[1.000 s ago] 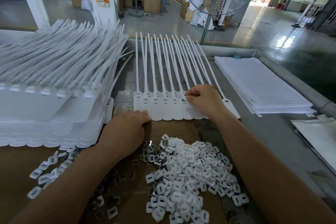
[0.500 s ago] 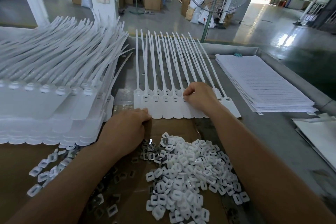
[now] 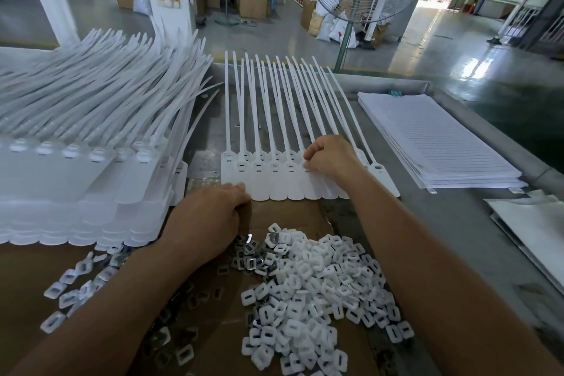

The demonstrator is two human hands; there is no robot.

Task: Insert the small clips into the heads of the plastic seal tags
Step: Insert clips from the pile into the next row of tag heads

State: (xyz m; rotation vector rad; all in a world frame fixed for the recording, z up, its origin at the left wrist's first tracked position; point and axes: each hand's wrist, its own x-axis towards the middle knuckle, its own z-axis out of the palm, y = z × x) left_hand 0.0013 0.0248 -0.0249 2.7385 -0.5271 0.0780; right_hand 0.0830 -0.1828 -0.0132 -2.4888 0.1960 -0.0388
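Note:
A row of white plastic seal tags [image 3: 274,185] lies flat on the table, heads side by side and tails fanning away from me. My right hand [image 3: 331,159] sits on the heads near the row's right end, its fingers curled, the tips pinched down at one head; the small clip under them is hidden. The rightmost tag head [image 3: 377,167] shows an open slot. My left hand [image 3: 207,217] rests on the cardboard, fingertips touching the lower edge of the leftmost tags. A pile of small white clips [image 3: 314,290] lies between my forearms.
A tall stack of seal tags [image 3: 76,168] fills the left side. Loose clips [image 3: 67,287] and small metal inserts [image 3: 250,262] lie scattered on the brown cardboard [image 3: 24,284]. A stack of lined sheets [image 3: 433,137] lies at the right, and a fan [image 3: 345,40] stands beyond the table.
My right hand has shifted slightly left along the row of heads and its fingers have curled tighter. The left hand has stayed at the row's lower left edge.

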